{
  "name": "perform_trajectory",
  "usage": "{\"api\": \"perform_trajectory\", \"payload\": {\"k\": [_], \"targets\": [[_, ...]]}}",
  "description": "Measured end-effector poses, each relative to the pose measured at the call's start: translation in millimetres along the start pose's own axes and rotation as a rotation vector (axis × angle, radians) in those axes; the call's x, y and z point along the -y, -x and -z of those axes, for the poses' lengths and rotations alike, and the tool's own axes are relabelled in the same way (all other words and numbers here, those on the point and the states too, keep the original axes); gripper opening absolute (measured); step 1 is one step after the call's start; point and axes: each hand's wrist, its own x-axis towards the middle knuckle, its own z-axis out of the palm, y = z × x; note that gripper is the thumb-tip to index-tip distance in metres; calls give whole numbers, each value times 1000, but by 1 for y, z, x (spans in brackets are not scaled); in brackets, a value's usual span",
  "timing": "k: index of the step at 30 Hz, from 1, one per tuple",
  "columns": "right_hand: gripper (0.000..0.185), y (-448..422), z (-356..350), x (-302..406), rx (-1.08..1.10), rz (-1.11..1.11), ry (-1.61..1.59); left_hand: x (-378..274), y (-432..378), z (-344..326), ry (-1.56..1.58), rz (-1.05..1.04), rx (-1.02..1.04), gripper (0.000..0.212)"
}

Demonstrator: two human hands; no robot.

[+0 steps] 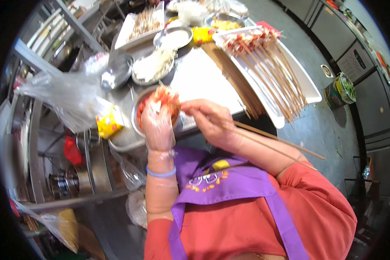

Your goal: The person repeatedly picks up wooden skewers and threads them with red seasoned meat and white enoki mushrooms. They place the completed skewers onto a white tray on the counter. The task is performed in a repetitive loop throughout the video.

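Observation:
My left hand point(158, 128), in a transparent plastic glove, pinches red-coated food pieces point(164, 95) and a small white piece above a metal bowl point(135, 120). More red food fills this bowl. Two thin wooden skewers point(274, 139) run through my bare right hand point(214, 122), whose fingertips meet the food at the left hand. Their far ends reach back over my right forearm. Whether a tip has pierced the food is hidden by the fingers. Just beyond the bowl, a dish holds white shredded food point(152, 66).
A white cutting board point(204, 79) carries a bundle of bare skewers point(237, 81). On its right, a white tray point(307, 87) holds several loaded skewers. Another tray point(122, 39) stands at the back left. Metal bowls point(117, 73), a yellow packet point(109, 122) and a plastic bag point(65, 97) lie leftward.

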Motion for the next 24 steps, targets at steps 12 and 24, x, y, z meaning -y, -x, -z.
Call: {"api": "perform_trajectory", "payload": {"k": [12,24], "targets": [[42,4,13,-4,286,-519,-556,1,-4,-2,-432,-218,-60,31],[35,15,-6,-6,283,-339,-442,0,-2,7,-509,-287,-47,32]]}}
